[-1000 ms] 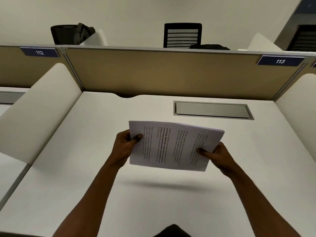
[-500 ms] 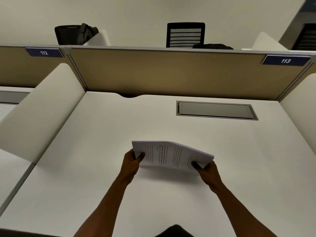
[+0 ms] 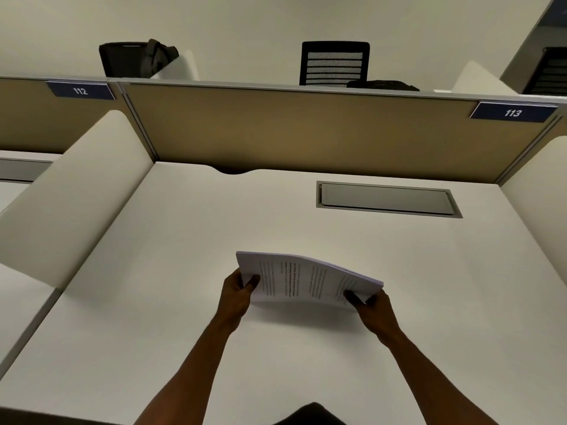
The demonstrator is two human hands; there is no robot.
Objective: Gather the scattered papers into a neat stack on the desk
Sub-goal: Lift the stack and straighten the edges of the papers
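A stack of printed white papers [image 3: 302, 279] is held low over the middle of the white desk [image 3: 184, 240], bowed slightly upward in its middle, with a shadow just beneath its near edge. My left hand [image 3: 237, 294] grips the stack's left end, thumb on top. My right hand [image 3: 372, 308] grips the right end, thumb on the top sheet. Whether the stack's far edge touches the desk I cannot tell.
A grey cable hatch [image 3: 386, 199] is set into the desk at the back right. A tan partition [image 3: 306, 133] closes the back, with white side dividers left [image 3: 70, 191] and right [image 3: 540, 204]. Office chairs [image 3: 334, 62] stand beyond the partition.
Both hands have brought the stack down from chest height and tipped it from facing me to nearly flat, low over the desk.
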